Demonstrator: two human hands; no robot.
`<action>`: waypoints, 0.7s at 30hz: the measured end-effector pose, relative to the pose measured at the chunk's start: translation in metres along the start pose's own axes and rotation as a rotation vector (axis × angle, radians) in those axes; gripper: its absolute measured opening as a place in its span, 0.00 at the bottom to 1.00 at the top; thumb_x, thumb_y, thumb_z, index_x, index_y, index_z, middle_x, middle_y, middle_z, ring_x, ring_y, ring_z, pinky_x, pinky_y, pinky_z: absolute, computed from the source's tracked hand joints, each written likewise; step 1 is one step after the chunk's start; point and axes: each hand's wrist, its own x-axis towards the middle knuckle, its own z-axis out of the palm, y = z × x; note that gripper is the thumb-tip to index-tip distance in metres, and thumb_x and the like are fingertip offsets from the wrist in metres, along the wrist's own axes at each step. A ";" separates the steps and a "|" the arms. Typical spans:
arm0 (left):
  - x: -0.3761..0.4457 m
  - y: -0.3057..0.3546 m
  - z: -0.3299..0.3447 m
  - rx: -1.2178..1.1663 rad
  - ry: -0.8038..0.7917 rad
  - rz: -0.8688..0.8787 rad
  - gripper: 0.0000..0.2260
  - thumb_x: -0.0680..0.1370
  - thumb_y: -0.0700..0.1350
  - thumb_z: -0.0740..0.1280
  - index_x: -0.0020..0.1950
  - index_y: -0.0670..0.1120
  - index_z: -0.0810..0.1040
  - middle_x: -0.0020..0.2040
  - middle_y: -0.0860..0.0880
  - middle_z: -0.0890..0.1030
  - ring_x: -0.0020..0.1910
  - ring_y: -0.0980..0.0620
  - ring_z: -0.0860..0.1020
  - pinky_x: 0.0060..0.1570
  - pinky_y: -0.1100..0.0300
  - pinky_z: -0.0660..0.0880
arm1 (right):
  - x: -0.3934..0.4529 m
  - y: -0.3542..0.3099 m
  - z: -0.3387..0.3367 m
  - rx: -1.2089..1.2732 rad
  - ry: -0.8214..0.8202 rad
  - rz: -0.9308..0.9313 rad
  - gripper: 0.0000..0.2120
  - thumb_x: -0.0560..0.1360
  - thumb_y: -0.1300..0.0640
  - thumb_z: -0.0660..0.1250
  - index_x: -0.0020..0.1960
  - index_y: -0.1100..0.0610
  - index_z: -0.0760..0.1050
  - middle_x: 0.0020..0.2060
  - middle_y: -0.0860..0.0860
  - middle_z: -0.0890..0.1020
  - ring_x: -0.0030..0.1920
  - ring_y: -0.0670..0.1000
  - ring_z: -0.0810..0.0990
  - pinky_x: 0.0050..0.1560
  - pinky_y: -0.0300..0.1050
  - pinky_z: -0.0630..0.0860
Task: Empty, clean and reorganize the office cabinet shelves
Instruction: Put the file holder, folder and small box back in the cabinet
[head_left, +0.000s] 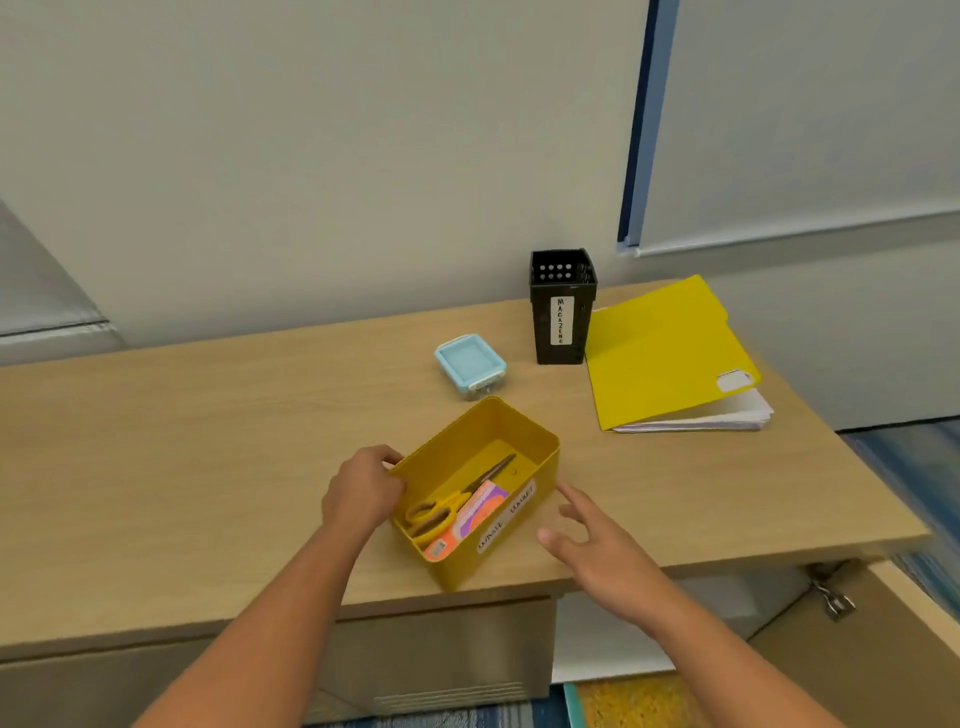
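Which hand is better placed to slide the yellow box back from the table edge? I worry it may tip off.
Left, probably. The left hand already grips the yellow box at its rim, fingers curled over the wall. The right hand hovers open beside it, apparently not touching.

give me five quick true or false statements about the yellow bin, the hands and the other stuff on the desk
1. The yellow bin holds a pair of scissors. True.
2. The left hand grips the bin's rim. True.
3. The right hand is clenched round the bin. False: its fingers are spread beside the bin's labelled side, holding nothing.
4. The black holder lies on its side. False: it stands upright near the wall, with a label reading MAGAZINE.
5. The small blue box sits inside the bin. False: it rests on the desk behind the bin, lid on.
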 end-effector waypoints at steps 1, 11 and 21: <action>0.009 0.000 -0.003 0.003 0.016 -0.022 0.14 0.72 0.44 0.67 0.54 0.58 0.82 0.47 0.50 0.83 0.47 0.46 0.80 0.45 0.56 0.77 | 0.007 -0.004 0.000 -0.006 0.039 -0.032 0.32 0.80 0.48 0.66 0.78 0.37 0.54 0.74 0.44 0.66 0.70 0.47 0.70 0.69 0.45 0.67; 0.115 0.098 -0.021 -0.211 0.034 0.403 0.19 0.75 0.39 0.66 0.63 0.53 0.77 0.63 0.48 0.77 0.55 0.48 0.76 0.51 0.56 0.72 | 0.094 0.007 -0.015 -0.238 0.283 -0.009 0.29 0.80 0.53 0.66 0.78 0.43 0.60 0.78 0.48 0.61 0.77 0.47 0.60 0.74 0.42 0.59; 0.233 0.161 0.024 0.165 -0.363 0.226 0.49 0.65 0.69 0.74 0.75 0.43 0.61 0.71 0.41 0.69 0.69 0.41 0.68 0.65 0.46 0.70 | 0.121 0.020 -0.015 -0.761 0.081 0.306 0.28 0.79 0.46 0.60 0.77 0.37 0.56 0.79 0.51 0.55 0.77 0.59 0.55 0.68 0.62 0.68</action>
